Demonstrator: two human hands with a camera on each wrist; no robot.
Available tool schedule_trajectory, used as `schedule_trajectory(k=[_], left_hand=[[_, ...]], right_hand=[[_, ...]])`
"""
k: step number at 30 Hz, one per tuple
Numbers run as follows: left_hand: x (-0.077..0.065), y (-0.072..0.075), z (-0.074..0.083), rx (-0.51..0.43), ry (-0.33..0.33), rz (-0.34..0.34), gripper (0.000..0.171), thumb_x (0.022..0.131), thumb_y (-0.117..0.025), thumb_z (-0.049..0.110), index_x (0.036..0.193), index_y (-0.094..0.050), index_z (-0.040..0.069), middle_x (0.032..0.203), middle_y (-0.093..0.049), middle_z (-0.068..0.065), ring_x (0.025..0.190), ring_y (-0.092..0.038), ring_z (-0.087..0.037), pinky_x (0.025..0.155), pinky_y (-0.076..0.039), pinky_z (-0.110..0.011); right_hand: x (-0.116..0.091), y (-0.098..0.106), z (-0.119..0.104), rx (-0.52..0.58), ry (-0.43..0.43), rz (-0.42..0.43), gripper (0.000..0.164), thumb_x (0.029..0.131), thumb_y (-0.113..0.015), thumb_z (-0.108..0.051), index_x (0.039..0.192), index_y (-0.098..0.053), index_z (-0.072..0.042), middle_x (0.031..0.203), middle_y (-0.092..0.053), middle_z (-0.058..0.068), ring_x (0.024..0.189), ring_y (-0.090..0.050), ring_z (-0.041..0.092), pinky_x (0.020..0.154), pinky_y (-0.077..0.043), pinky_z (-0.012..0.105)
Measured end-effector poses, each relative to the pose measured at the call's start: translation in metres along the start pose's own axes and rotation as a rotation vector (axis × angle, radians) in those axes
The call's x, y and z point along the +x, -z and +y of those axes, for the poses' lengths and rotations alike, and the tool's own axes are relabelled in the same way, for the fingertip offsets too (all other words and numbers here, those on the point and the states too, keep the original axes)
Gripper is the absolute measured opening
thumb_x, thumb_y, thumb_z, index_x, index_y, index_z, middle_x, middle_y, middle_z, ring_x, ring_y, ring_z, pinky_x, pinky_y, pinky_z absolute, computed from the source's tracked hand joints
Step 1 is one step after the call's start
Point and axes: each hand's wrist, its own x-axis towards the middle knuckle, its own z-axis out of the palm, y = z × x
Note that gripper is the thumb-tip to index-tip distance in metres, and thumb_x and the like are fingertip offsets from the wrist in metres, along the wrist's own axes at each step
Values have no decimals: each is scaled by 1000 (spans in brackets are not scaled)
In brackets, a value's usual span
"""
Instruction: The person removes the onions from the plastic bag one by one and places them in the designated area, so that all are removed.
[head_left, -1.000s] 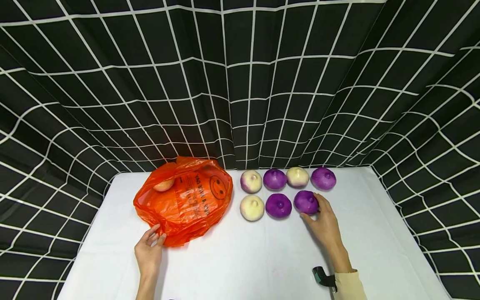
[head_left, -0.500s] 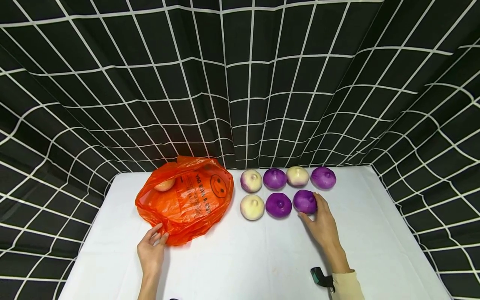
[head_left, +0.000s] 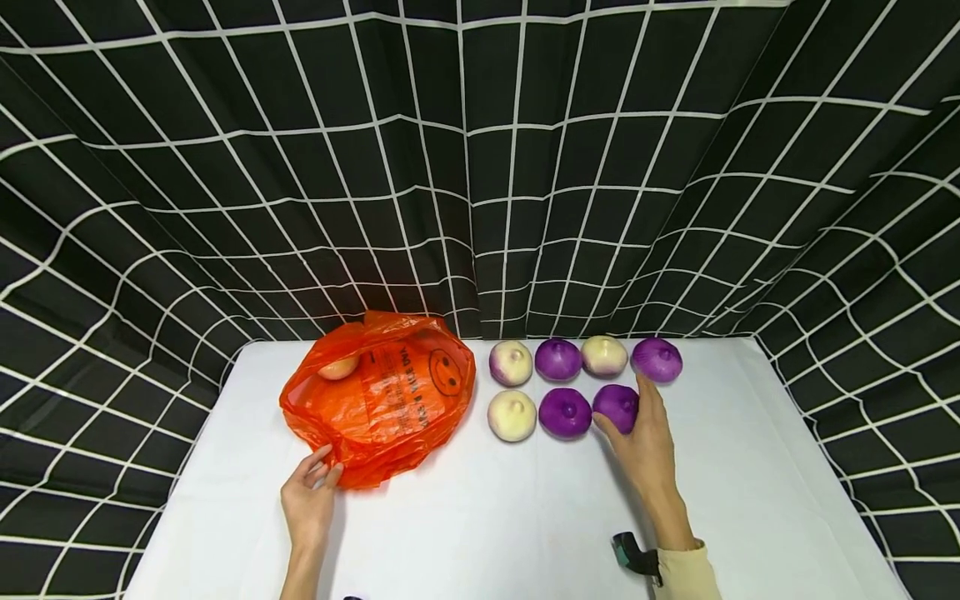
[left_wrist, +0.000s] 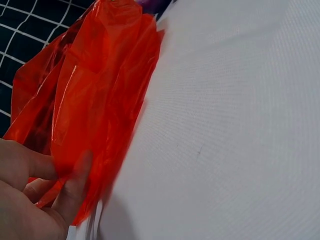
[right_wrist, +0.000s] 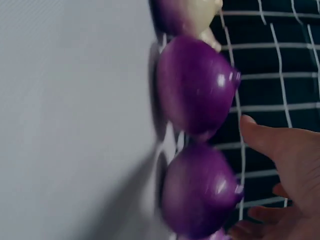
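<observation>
In the head view, my left hand (head_left: pixel 307 496) pinches the near rim of an orange-red plastic bag (head_left: pixel 405 454) with a printed smiley; its thumb and fingers grip the film in the left wrist view. The bag's mouth gapes, and a round light-orange thing (head_left: pixel 339 367) lies inside. My right hand (head_left: pixel 647 446) is over the rightmost purple onion (head_left: pixel 615 407) of the near row. In the right wrist view its thumb (right_wrist: pixel 257 135) and fingers are spread apart beside the onion (right_wrist: pixel 197 192), not closed round it.
Left of that onion stand another purple onion (head_left: pixel 565 413) and a pale one (head_left: pixel 512 416). Behind them runs a row of pale onions (head_left: pixel 603 356) and purple onions (head_left: pixel 657 360). A black grid curtain (head_left: pixel 480 167) borders the white table (head_left: pixel 465 533).
The right hand's thumb and fingers have spread wider about the purple onion, which stays in place. The left hand keeps its hold on the bag. The head view has shifted slightly.
</observation>
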Motion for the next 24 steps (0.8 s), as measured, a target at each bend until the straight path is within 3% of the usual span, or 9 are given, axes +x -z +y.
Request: schedule_trajectory(k=[4,10,15,24], left_hand=[[0,0,0,7,-4,5,33,86,-67,-8,119,-66,-5,119,-61,-26,82,-56,8,61,-49,-9],[0,-3,0,-44,3,22,29,89,-63,-5,118,-67,-5,113,-65,-29,76,-59,11,59,-48,-10],[-1,-5,1,-78,14,38,29,88,-62,-8,117,-66,-8,110,-65,-30,75,-59,11,57,-47,-11],[-1,-3,-1,-91,32,36,30,88,-61,-9,118,-65,-8,109,-65,-29,73,-59,9,56,-48,-13]], right_hand=[[7,-12,-27,74,65,46,80,78,-84,-16,142,-42,5,141,-44,25,130,-43,41,107,-35,52],[6,-37,-83,304,83,-100,61,81,-81,-14,134,-54,-1,121,-61,22,99,-66,37,89,-51,48],[-3,-74,-125,412,126,-223,55,82,-80,-15,131,-58,-3,119,-64,17,98,-66,34,90,-52,47],[-11,-132,-183,464,185,-391,52,88,-75,-22,133,-57,-3,133,-58,13,104,-66,31,92,-52,43]])
